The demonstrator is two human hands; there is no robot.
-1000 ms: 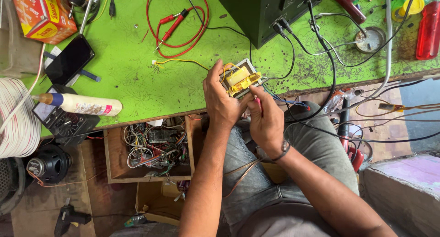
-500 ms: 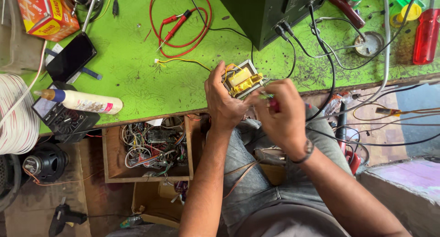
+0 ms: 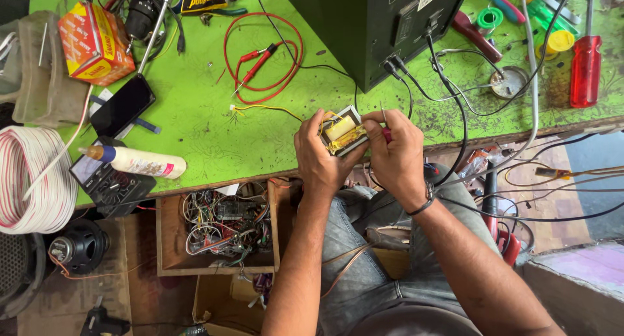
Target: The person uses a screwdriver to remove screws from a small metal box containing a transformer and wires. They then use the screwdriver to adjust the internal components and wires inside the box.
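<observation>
Over the near edge of the green bench (image 3: 214,141), both hands are working on a small transformer (image 3: 343,133) with yellow tape. Left hand (image 3: 322,155) is curling round it from below, fingers closed on its frame. Right hand (image 3: 396,151) is pinching a red-handled tool (image 3: 386,132) against the transformer's right side. Yellow wire (image 3: 266,108) is trailing left from it across the bench. Dark box (image 3: 370,24) is standing just behind. Open drawer (image 3: 218,229) of wires is hanging below the bench.
</observation>
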